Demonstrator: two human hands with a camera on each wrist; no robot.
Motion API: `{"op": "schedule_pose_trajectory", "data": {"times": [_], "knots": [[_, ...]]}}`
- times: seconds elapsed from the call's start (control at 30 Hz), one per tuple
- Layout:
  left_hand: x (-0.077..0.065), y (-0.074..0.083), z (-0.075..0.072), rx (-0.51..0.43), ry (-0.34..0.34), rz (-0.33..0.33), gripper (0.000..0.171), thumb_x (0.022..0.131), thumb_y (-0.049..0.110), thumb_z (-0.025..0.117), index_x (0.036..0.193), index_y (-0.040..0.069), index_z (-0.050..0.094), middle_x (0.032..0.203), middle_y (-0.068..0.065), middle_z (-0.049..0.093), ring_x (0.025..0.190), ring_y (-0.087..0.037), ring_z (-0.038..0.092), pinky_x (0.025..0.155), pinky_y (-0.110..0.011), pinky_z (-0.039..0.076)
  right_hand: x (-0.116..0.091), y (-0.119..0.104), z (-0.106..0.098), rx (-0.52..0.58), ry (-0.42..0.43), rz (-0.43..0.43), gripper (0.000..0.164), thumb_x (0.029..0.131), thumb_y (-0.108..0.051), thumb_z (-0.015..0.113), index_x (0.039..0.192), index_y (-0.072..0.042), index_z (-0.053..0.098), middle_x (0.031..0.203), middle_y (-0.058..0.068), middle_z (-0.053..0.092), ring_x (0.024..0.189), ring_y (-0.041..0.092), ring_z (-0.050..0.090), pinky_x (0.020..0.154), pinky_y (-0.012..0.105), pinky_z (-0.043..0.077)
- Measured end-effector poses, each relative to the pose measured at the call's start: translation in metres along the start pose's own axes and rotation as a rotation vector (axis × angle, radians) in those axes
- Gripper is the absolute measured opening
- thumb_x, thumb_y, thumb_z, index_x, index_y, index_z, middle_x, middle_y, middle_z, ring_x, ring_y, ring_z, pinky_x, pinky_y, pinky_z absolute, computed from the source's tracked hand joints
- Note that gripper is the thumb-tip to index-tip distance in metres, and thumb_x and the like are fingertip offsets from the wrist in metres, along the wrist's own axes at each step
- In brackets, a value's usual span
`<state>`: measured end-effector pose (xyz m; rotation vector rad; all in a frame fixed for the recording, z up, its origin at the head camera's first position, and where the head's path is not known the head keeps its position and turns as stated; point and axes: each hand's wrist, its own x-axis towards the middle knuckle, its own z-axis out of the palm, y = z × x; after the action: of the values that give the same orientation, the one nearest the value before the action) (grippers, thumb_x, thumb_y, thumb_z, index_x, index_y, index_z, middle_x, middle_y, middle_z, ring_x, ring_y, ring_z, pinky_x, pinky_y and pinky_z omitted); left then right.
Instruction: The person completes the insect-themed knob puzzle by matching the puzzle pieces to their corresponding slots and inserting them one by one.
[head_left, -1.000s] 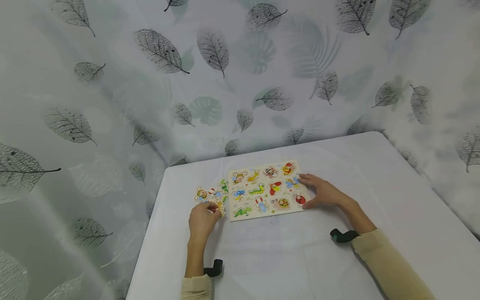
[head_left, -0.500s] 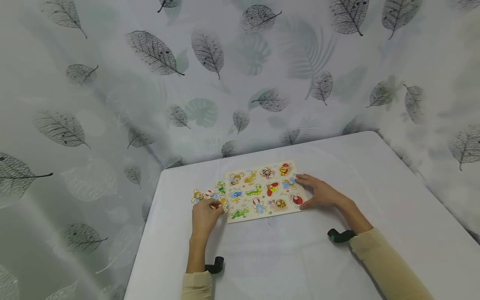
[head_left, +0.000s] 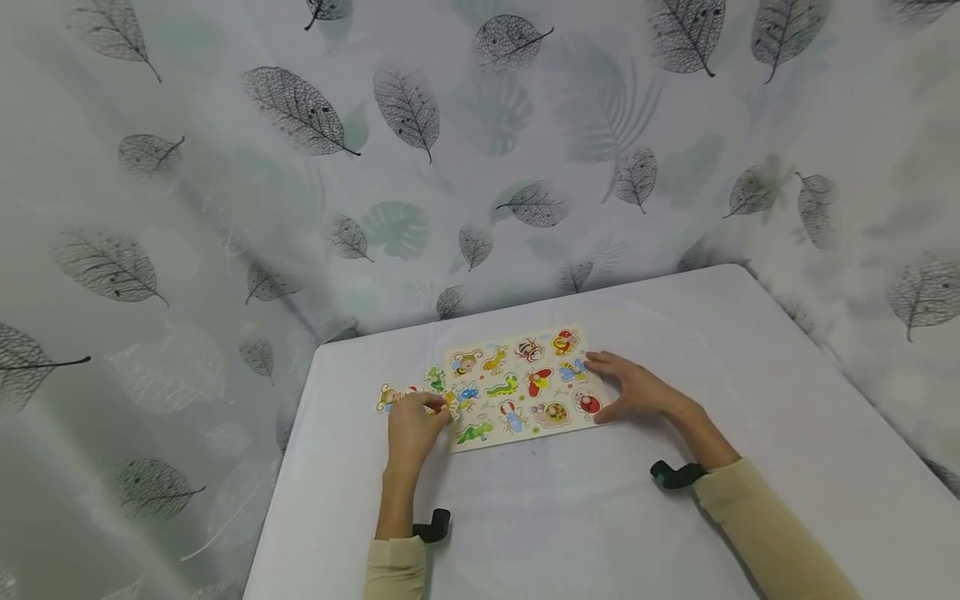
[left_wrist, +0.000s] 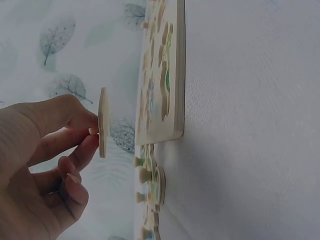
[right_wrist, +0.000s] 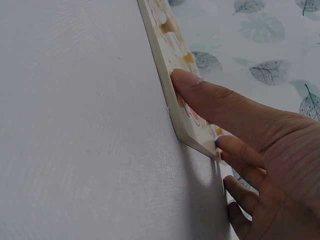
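Observation:
A wooden insect puzzle board [head_left: 517, 421] lies on the white table. My left hand [head_left: 412, 427] is raised at its left edge and pinches a flat yellow-orange puzzle piece [head_left: 452, 405]. In the left wrist view, that piece [left_wrist: 103, 122] stands edge-on, away from the board, held by a small knob at its back. My right hand [head_left: 641, 387] rests at the board's right side with thumb and fingers spread. The right wrist view has the thumb [right_wrist: 200, 92] on the board near its corner, the other fingers by the side edge.
Loose knobbed pieces lie left of the board, among them a bee piece [head_left: 387, 397] and a green insect piece [head_left: 435, 379]; my left hand partly covers this group. The white table [head_left: 555, 517] meets a leaf-patterned curtain [head_left: 420, 183] at the back and left.
My left hand has lifted the yellow-orange piece from the loose group and carried it right, to the board's left edge. My right hand stays at the board; the whole head view has shifted slightly.

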<state>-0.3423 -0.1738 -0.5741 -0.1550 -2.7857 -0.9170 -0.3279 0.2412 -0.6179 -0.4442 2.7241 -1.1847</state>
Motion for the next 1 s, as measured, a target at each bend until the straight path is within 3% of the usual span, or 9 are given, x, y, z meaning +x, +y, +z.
{"op": "schedule_pose_trajectory", "data": {"times": [0.27,0.57,1.0], "knots": [[0.009,0.007,0.007,0.016,-0.008,0.022,0.013,0.077,0.013,0.082,0.089,0.012,0.083,0.08,0.003,0.072,0.078,-0.019,0.06,0.064,-0.031,0.046,0.002,-0.002,0.002,-0.003,0.004,0.0,0.109,0.069,-0.038,0.098,0.158,-0.005,0.044,0.168,0.017,0.031,0.156,0.048,0.019,0.121,0.07,0.019],[0.022,0.02,0.015,0.013,-0.027,0.021,0.014,0.079,0.017,0.082,0.092,0.013,0.083,0.084,0.003,0.073,0.081,-0.019,0.062,0.068,-0.035,0.049,0.001,-0.006,0.001,-0.014,0.013,0.001,0.109,0.068,-0.036,0.099,0.157,-0.004,0.045,0.168,0.017,0.032,0.156,0.047,0.019,0.122,0.069,0.018],[0.039,0.032,0.029,0.05,-0.052,0.077,0.016,0.079,0.016,0.081,0.094,0.011,0.083,0.083,0.001,0.072,0.081,-0.021,0.059,0.071,-0.038,0.05,-0.003,-0.008,0.001,-0.007,0.015,0.019,0.107,0.068,-0.033,0.099,0.157,-0.004,0.045,0.168,0.018,0.033,0.155,0.049,0.02,0.121,0.07,0.019]]}}
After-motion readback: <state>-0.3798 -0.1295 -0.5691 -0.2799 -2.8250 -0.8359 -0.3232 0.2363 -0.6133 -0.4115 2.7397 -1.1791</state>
